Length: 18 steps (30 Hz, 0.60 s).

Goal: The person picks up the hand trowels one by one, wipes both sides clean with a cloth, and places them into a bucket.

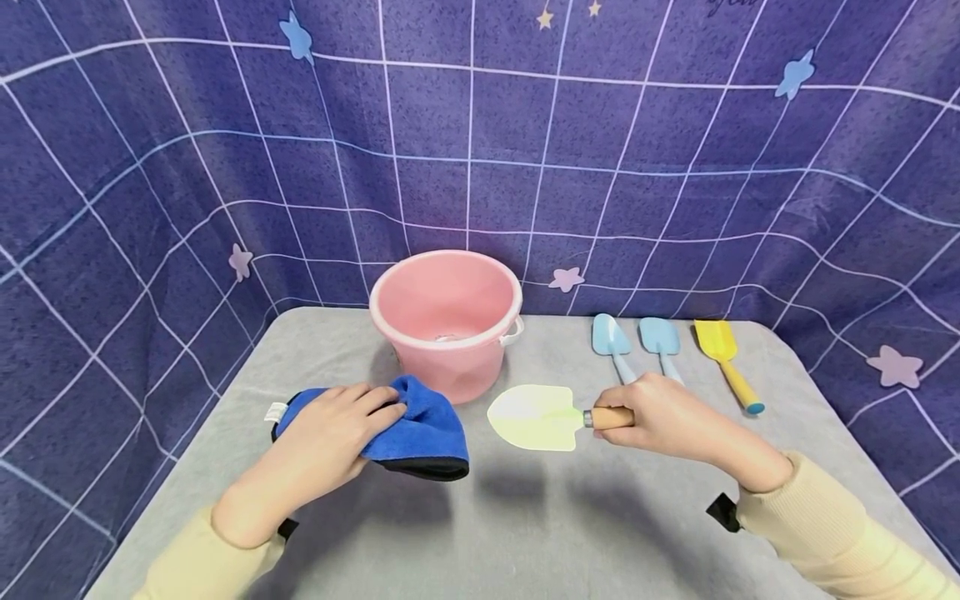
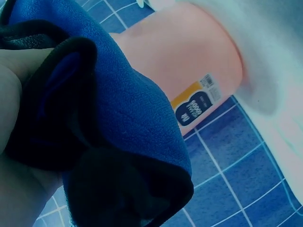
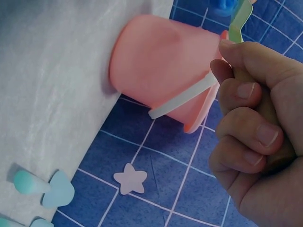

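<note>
Cream sleeves enter at the lower corners of the head view; both forearms lie over the grey counter [image 1: 525,533]. Backdrop: blue grid cloth with paper stars.

Pink bucket [image 1: 447,321] stands upright at frame centre, at the far part of the counter. Blue cloth [image 1: 420,425] is bunched left of centre, just in front of the bucket; left hand [image 1: 330,433] lies on top with fingers curled into the folds, gripping it.

Trowel [image 1: 536,417] is held by the right hand [image 1: 667,412], fingers wrapped tight round the wooden handle [image 1: 609,417]. Long axis runs roughly level across the frame, pale blade pointing left toward the cloth, blade tip just short of it. Left hand is the nearer one to the cloth; blade lies between the two hands.

Three small shovels [image 1: 660,342], two blue and one yellow, lie side by side at right, beyond the right hand.

Right wrist view shows all the finger curls on the handle, hidden from the head camera. Left wrist view shows the cloth's black edging and a label on the bucket wall.
</note>
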Each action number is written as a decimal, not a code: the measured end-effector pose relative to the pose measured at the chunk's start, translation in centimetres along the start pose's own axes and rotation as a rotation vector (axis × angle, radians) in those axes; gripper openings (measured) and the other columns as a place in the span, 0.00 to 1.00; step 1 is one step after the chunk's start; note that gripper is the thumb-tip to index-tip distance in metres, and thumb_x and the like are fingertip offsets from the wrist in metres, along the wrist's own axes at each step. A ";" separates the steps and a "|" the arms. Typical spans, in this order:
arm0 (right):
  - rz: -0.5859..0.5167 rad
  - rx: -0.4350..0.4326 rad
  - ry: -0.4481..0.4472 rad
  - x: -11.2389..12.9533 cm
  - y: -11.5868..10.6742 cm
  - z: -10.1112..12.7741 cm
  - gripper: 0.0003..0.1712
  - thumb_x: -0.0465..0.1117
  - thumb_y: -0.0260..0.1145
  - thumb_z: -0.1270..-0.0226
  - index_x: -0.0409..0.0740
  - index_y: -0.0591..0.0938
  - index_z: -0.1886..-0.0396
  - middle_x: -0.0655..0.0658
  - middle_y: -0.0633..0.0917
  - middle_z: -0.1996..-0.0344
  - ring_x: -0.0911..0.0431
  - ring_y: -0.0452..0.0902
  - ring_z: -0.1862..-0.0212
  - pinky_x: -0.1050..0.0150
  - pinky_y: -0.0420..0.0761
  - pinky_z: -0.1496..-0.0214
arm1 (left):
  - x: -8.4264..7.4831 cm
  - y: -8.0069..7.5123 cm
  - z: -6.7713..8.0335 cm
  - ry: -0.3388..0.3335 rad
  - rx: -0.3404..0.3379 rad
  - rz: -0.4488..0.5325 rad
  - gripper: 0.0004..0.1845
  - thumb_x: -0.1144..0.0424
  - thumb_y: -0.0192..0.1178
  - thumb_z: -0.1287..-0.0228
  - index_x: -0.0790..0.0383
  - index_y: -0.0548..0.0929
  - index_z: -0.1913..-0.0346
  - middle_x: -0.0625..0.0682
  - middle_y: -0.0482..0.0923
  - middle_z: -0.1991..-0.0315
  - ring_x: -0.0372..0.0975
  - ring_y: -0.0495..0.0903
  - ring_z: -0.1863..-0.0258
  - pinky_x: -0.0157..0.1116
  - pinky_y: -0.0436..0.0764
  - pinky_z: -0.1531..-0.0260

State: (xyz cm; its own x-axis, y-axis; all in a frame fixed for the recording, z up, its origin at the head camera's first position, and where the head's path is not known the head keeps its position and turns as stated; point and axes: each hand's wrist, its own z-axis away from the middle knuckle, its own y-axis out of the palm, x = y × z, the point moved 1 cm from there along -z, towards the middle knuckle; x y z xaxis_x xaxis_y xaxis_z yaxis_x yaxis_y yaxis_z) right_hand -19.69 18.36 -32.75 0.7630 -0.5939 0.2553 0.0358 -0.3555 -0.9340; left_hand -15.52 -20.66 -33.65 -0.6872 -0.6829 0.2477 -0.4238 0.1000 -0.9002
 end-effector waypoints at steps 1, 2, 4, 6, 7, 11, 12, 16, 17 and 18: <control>0.000 0.000 0.001 0.0 0.0 0.0 0.07 0.42 0.72 0.50 0.56 0.80 0.76 0.66 0.66 0.85 0.73 0.55 0.82 0.76 0.64 0.81 | 0.1 -0.2 -0.1 0.000 -0.003 -0.002 0.32 0.67 0.71 0.68 0.61 0.80 0.49 0.53 0.77 0.48 0.49 0.77 0.51 0.47 0.77 0.55; 0.001 0.001 0.002 -0.1 0.0 0.0 0.07 0.42 0.72 0.50 0.56 0.80 0.75 0.66 0.66 0.85 0.73 0.55 0.82 0.76 0.64 0.81 | 0.1 -0.3 -0.3 -0.001 -0.007 -0.002 0.33 0.67 0.70 0.68 0.61 0.80 0.48 0.54 0.77 0.48 0.49 0.77 0.51 0.47 0.77 0.54; 0.002 0.002 0.004 -0.1 0.0 -0.1 0.07 0.42 0.72 0.50 0.56 0.80 0.76 0.66 0.65 0.85 0.73 0.55 0.82 0.76 0.63 0.81 | 0.1 -0.6 -0.5 -0.005 -0.021 0.003 0.33 0.69 0.69 0.68 0.61 0.80 0.48 0.54 0.77 0.48 0.49 0.77 0.51 0.47 0.77 0.54; -0.007 0.005 0.004 -0.2 0.0 -0.2 0.07 0.42 0.72 0.50 0.56 0.80 0.76 0.66 0.65 0.85 0.73 0.55 0.82 0.76 0.63 0.81 | 0.1 -0.9 -0.8 -0.010 -0.036 0.014 0.33 0.70 0.67 0.67 0.61 0.79 0.47 0.53 0.77 0.48 0.49 0.77 0.51 0.47 0.77 0.54; -0.011 0.007 0.003 -0.2 0.0 -0.3 0.07 0.42 0.72 0.49 0.56 0.80 0.76 0.66 0.65 0.85 0.73 0.54 0.82 0.76 0.63 0.82 | 0.0 -1.0 -1.0 -0.012 -0.044 0.021 0.33 0.70 0.67 0.67 0.61 0.79 0.47 0.53 0.77 0.48 0.49 0.77 0.51 0.47 0.77 0.54; -0.037 0.014 -0.003 -0.4 0.1 -0.5 0.08 0.41 0.71 0.49 0.56 0.79 0.77 0.65 0.63 0.85 0.73 0.53 0.82 0.76 0.61 0.82 | -0.3 -1.4 -1.9 -0.011 -0.072 0.046 0.33 0.72 0.65 0.67 0.60 0.79 0.46 0.52 0.77 0.48 0.48 0.76 0.51 0.46 0.77 0.55; -0.042 0.015 -0.005 -0.4 0.1 -0.5 0.08 0.41 0.71 0.48 0.56 0.78 0.77 0.65 0.63 0.85 0.73 0.53 0.82 0.76 0.61 0.82 | -0.4 -1.5 -2.2 -0.007 -0.078 0.050 0.33 0.72 0.65 0.66 0.60 0.79 0.46 0.52 0.77 0.48 0.48 0.76 0.51 0.46 0.77 0.55; -0.058 0.013 -0.024 -0.5 0.4 -0.6 0.08 0.40 0.71 0.48 0.56 0.79 0.77 0.65 0.65 0.84 0.73 0.53 0.82 0.77 0.62 0.81 | -0.9 -2.0 -3.5 0.012 -0.095 0.064 0.32 0.73 0.63 0.65 0.60 0.79 0.47 0.52 0.77 0.48 0.48 0.76 0.49 0.46 0.77 0.54; -0.062 0.012 -0.029 -0.5 0.5 -0.6 0.07 0.40 0.71 0.48 0.56 0.79 0.77 0.65 0.66 0.84 0.73 0.54 0.82 0.77 0.62 0.81 | -1.1 -2.1 -3.9 0.018 -0.096 0.068 0.32 0.72 0.63 0.64 0.60 0.79 0.47 0.51 0.77 0.48 0.47 0.75 0.49 0.46 0.77 0.54; -0.062 0.011 -0.033 -0.5 0.5 -0.6 0.07 0.40 0.71 0.48 0.55 0.79 0.76 0.65 0.67 0.84 0.73 0.54 0.82 0.77 0.62 0.81 | -1.2 -2.2 -4.2 0.028 -0.101 0.069 0.31 0.72 0.63 0.64 0.60 0.79 0.47 0.51 0.77 0.48 0.47 0.75 0.48 0.46 0.76 0.54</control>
State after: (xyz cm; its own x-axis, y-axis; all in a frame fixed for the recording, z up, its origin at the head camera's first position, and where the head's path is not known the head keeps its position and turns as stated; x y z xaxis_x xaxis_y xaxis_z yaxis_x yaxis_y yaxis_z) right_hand -20.47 18.05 -33.21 0.7798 -0.5471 0.3044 0.0903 -0.3828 -0.9194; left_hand -16.23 -16.98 -30.43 -0.7324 -0.6517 0.1972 -0.4308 0.2193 -0.8754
